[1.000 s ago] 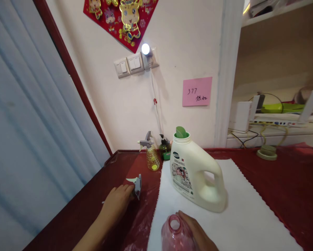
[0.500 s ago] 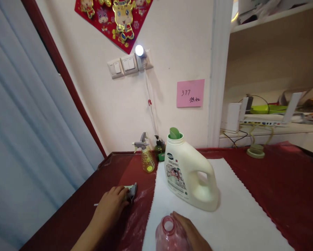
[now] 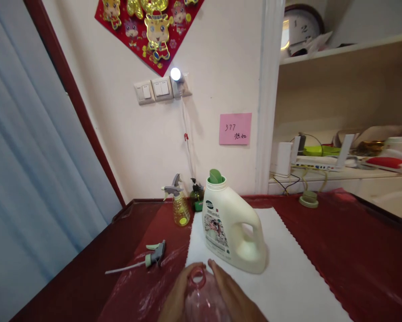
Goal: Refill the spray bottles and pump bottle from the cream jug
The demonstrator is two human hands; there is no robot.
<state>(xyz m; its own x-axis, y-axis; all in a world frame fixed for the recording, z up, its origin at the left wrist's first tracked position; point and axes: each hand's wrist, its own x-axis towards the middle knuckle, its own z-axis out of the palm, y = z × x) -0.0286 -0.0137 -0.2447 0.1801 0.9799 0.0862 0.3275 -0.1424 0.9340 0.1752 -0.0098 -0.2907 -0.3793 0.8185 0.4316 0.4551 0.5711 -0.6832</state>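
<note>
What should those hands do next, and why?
Perhaps the right hand should let go and reach for the white jug, the left hand steadying the pink bottle: both hands cup the bottle, its mouth is open, and the jug's green spout is uncovered.

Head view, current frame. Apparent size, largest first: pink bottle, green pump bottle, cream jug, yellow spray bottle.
1. Cream jug
2. Pink bottle: cut off by the bottom edge and nearest the camera, so true size is unsure
3. Yellow spray bottle
4. Green pump bottle
</note>
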